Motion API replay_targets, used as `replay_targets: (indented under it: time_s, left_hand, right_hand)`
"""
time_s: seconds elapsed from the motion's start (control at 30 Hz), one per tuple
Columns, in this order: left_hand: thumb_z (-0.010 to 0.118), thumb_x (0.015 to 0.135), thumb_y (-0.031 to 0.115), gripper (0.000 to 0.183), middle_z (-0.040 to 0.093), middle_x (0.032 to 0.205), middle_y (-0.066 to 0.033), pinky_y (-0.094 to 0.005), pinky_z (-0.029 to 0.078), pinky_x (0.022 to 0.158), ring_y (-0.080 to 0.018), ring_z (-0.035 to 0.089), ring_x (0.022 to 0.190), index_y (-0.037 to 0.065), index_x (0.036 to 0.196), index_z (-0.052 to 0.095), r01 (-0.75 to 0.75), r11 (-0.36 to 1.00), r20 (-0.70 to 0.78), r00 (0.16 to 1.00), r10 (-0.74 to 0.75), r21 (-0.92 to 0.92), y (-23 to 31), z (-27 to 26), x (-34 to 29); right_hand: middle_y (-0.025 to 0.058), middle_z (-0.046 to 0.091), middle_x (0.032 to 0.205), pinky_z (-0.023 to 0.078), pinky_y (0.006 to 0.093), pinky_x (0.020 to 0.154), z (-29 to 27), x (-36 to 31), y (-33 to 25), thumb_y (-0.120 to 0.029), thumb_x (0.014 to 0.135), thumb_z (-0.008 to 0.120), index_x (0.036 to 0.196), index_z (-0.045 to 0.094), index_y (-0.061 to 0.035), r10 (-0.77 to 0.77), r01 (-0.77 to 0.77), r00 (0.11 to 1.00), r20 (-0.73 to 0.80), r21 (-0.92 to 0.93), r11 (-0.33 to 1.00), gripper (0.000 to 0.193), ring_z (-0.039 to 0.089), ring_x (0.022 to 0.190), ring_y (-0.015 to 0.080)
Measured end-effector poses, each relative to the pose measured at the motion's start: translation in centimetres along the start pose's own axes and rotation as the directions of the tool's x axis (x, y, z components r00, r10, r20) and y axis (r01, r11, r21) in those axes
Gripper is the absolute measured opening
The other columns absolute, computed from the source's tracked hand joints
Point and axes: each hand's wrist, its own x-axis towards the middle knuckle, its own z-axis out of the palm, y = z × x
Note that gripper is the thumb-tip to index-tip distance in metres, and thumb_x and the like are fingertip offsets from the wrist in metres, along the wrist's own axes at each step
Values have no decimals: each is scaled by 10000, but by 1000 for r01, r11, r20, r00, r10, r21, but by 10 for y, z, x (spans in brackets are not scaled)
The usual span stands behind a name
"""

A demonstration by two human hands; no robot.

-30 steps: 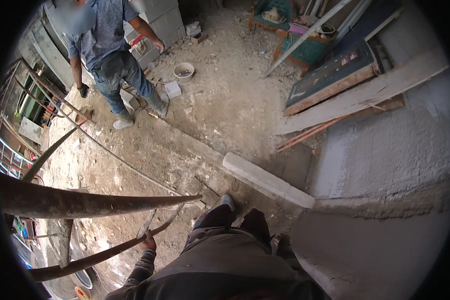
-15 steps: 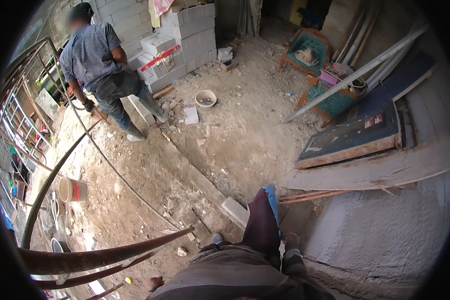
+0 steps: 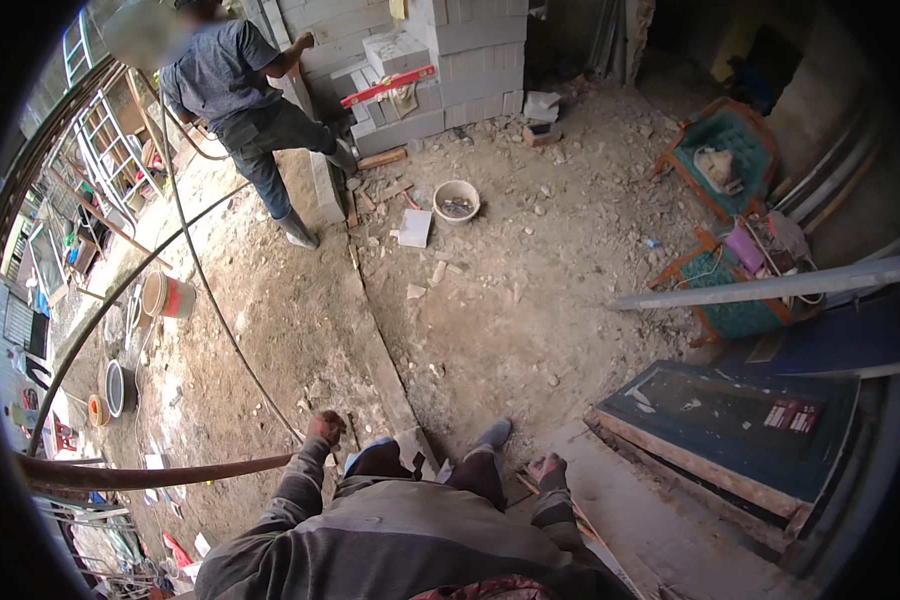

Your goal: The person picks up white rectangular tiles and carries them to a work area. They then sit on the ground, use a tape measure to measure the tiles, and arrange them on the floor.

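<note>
My left hand [image 3: 326,428] is out in front at the lower middle, its fingers curled in, and nothing shows in it. Beside its forearm ends a thick rusty-brown curved bar [image 3: 170,477], which runs in from the left edge; the hand does not appear to grip it. To the right, my right hand [image 3: 547,470] hangs low with its fingers bent inward and no object visible in it. It is nearest to a pale, dusty board or ledge [image 3: 610,490]. Between my hands, a grey boot [image 3: 494,433] stands forward on the dirt.
A person [image 3: 240,100] stands at the upper left near stacked grey blocks [image 3: 480,70] with a red level [image 3: 388,86]. A white basin [image 3: 456,201], a bucket [image 3: 168,296] and a long hose [image 3: 205,270] lie about. Teal chairs [image 3: 720,165] and a dark panel [image 3: 725,430] stand right.
My view has swung left and moved forward. Both my hands have come up into clear sight, and my other foot is now forward. The person has raised one arm toward the block wall.
</note>
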Motion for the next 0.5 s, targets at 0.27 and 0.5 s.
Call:
replay_targets:
  time_s: [0.27, 0.5]
  left_hand:
    - [469, 878, -1, 121, 667, 799, -213, -417, 563, 683, -303, 670, 738, -72, 875, 567, 33, 742, -126, 980, -157, -669, 69, 33, 114]
    - [531, 856, 199, 255, 708, 778, -141, -367, 556, 589, -248, 699, 668, -15, 820, 665, 626, 759, 13, 770, -638, 179, 32, 98, 73]
  right_hand:
    - [93, 567, 673, 447, 340, 439, 67, -6, -175, -34, 871, 391, 964, 619, 30, -120, 123, 992, 31, -146, 982, 255, 510, 521, 197]
    - [113, 547, 739, 527, 525, 697, 31, 83, -173, -196, 881, 538, 999, 565, -1, 299, -292, 954, -31, -322, 901, 230, 630, 796, 335]
